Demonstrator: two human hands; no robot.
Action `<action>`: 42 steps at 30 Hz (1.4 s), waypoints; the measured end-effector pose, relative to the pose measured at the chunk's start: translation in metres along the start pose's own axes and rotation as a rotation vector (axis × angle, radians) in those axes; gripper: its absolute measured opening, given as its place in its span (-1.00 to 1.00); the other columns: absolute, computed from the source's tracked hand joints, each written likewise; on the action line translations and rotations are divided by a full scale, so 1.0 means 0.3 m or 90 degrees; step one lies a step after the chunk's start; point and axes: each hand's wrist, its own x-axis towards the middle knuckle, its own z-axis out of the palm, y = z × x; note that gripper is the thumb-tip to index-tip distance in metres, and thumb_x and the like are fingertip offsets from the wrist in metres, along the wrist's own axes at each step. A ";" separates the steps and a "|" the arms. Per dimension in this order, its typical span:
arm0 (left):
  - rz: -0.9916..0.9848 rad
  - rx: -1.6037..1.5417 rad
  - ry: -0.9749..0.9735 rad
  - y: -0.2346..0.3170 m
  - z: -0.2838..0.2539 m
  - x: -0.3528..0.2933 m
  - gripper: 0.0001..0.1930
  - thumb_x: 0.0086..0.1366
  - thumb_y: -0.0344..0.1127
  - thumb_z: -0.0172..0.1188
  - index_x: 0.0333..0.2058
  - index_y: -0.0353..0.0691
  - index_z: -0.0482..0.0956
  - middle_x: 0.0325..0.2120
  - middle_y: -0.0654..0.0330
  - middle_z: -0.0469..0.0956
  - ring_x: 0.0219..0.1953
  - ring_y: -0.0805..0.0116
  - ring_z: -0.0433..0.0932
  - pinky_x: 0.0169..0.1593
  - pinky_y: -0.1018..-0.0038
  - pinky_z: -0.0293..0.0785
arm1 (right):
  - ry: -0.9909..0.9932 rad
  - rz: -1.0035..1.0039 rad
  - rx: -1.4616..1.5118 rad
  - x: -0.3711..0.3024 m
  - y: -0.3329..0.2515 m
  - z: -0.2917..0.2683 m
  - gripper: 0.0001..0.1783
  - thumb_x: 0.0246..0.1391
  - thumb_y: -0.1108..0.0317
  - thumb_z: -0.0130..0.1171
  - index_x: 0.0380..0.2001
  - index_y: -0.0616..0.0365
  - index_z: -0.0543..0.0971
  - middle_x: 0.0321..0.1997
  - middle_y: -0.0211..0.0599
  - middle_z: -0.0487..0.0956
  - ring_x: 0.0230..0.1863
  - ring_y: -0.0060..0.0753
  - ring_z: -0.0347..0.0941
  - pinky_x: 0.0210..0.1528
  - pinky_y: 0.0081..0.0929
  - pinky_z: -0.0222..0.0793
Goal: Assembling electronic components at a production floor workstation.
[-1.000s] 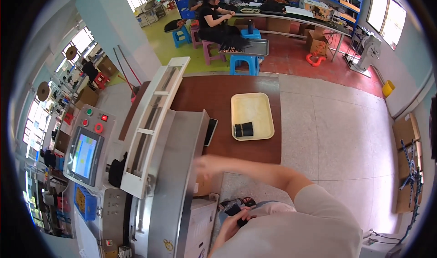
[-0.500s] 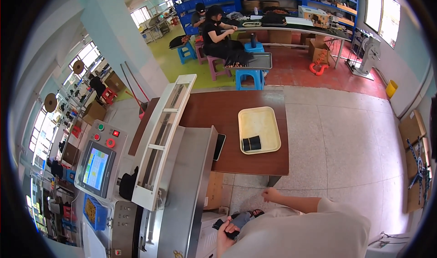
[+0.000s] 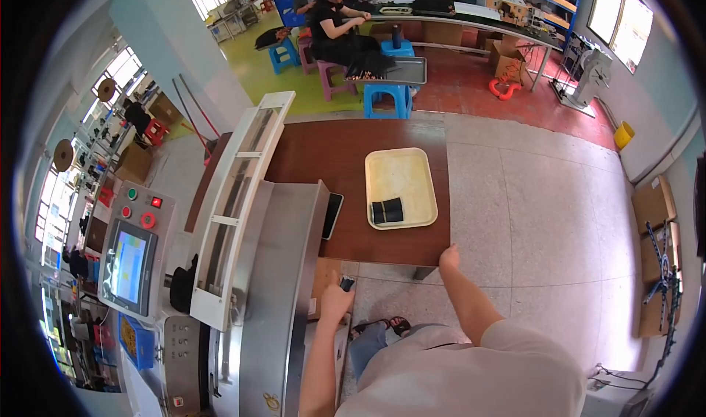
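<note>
- Both bare hands have advanced from half a second earlier: the left hand (image 3: 336, 301) rises from the waist, and the right hand (image 3: 449, 257) reaches forward to the table's near right corner.
- Fingers of the left hand close around a small dark bundle (image 3: 346, 283), held beside the long silver sheet-metal machine bed (image 3: 276, 248), just short of the table's near edge.
- At the corner of the reddish-brown wooden table (image 3: 331, 145), the right hand shows its thumb side; whether it grips the edge cannot be told.
- On that table, a cream rectangular plastic tray (image 3: 401, 174) carries a flat black bundle bound by a thin tan band (image 3: 387, 211), lying in its near left part.
- Left of the tray, a black flat phone-like slab with a pale rim (image 3: 332, 216) lies next to the machine bed.
</note>
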 end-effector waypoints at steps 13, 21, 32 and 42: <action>-0.441 0.214 -0.305 -0.660 0.506 -0.609 -0.63 -0.06 -0.10 0.06 -0.36 -0.28 0.55 -0.36 -0.04 0.52 -0.23 0.10 0.51 -0.19 0.25 0.43 | 0.157 0.078 -0.089 -0.041 -0.034 -0.024 -0.52 0.04 0.17 -0.34 -0.45 0.25 0.55 -0.34 -0.08 0.54 -0.27 -0.01 0.44 -0.15 -0.04 0.22; -0.346 0.048 -0.143 -0.751 0.659 -0.812 -0.61 -0.10 -0.08 0.09 -0.38 -0.29 0.56 -0.39 -0.04 0.53 -0.26 0.09 0.52 -0.21 0.24 0.44 | 0.203 0.070 -0.112 -0.061 -0.068 0.008 -0.55 0.00 0.20 -0.32 -0.49 0.23 0.55 -0.39 -0.07 0.53 -0.33 -0.02 0.44 -0.23 -0.05 0.24; -0.192 -0.170 0.156 -0.803 0.724 -0.947 -0.58 -0.16 -0.03 0.15 -0.43 -0.30 0.56 -0.45 -0.04 0.53 -0.31 0.07 0.53 -0.24 0.23 0.45 | 0.224 0.078 -0.132 -0.025 -0.061 0.022 -0.57 0.00 0.21 -0.31 -0.54 0.21 0.55 -0.46 -0.08 0.54 -0.41 0.04 0.45 -0.35 -0.11 0.31; -0.029 -0.360 0.435 -0.832 0.845 -0.894 -0.55 -0.21 0.00 0.20 -0.47 -0.32 0.57 -0.50 -0.04 0.54 -0.35 0.05 0.54 -0.28 0.22 0.46 | 0.194 0.087 -0.123 -0.050 -0.063 0.004 -0.53 0.04 0.19 -0.35 -0.51 0.23 0.54 -0.44 -0.02 0.53 -0.36 0.09 0.45 -0.28 -0.07 0.33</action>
